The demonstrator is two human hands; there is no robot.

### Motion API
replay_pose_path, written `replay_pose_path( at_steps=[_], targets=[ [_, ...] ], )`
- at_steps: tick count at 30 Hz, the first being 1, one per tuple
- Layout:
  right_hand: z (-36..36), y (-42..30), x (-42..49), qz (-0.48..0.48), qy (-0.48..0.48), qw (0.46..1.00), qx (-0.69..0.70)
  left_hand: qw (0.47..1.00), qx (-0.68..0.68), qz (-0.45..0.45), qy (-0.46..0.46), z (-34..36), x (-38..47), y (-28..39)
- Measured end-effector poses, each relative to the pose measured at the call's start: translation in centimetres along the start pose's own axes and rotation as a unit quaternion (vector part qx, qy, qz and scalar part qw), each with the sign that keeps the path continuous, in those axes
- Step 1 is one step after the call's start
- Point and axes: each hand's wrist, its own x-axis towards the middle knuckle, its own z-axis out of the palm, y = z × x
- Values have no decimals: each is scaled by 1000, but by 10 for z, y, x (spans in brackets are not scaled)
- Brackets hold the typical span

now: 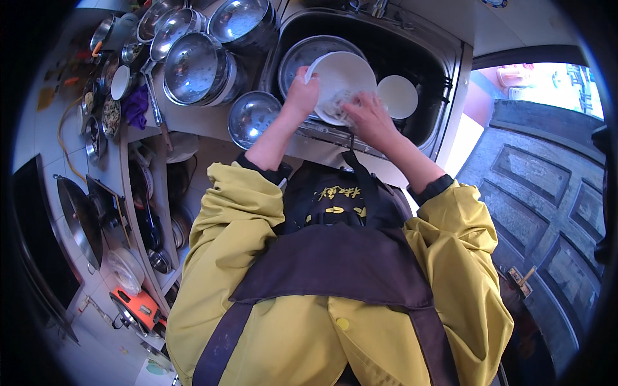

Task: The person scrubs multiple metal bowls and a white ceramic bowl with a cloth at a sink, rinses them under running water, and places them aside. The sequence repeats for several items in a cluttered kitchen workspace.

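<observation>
Over the sink (429,120), my left hand (304,91) grips the left rim of a white bowl (340,67), tilted with its inside facing up. My right hand (369,113) presses a pale, wet-looking scrubber or cloth (338,106) against the bowl's lower inside; its exact kind is unclear. A large metal basin (294,53) lies beneath the bowl, partly hidden by it. Just right of my right hand sits a smaller white bowl or dish (398,96) in the sink. A metal bowl (251,120) rests on the counter beside my left forearm.
Stacked metal bowls (190,67) crowd the counter left of the sink, near a ladle (154,96), a purple cloth (136,107) and small bowls of food (111,116). The faucet (380,8) is at the sink's far edge. A panelled door (521,193) stands on the right.
</observation>
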Motion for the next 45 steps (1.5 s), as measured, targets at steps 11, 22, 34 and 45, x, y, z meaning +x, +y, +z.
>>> replay_pose_path(
  at_steps=[11, 22, 34, 45],
  targets=[
    [24, -3, 4, -20, -88, 979, 185, 997, 74, -8, 24, 8, -9, -5],
    [16, -10, 10, 50, 1, 986, 162, 988, -94, -116, 26, 20, -15, 5],
    [-9, -8, 12, 114, -66, 962, 241, 954, -79, -259, -131, 0, -8, 42],
    [-42, 55, -5, 312, 3, 559, 768, 876, -371, -263, -159, 10, -7, 1]
  ],
)
